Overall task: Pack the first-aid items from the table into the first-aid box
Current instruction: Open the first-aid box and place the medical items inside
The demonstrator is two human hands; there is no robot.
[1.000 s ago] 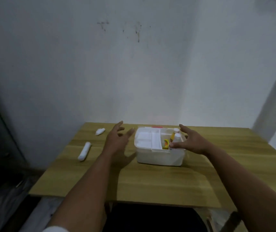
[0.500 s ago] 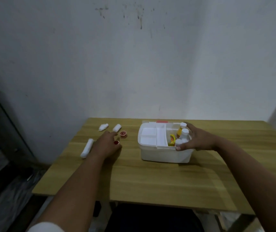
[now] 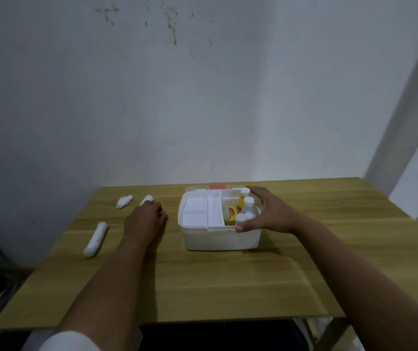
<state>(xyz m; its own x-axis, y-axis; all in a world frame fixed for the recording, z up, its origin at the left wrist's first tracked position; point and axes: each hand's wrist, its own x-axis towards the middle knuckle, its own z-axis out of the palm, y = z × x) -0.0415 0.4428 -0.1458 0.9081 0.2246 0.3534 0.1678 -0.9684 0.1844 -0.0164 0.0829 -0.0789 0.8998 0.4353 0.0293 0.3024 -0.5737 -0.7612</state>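
Right hand (image 3: 266,216): grasps right rim of first-aid box (image 3: 218,236), mid-table.
Left hand (image 3: 145,220): left of box, over small red item (image 3: 160,210); grip indeterminable.
Unpacked: three white gauze rolls (image 3: 96,239) further left.

Wooden table (image 3: 228,287) — light grain; grey-white wall (image 3: 203,97) behind, dark specks near top — possibly stains.
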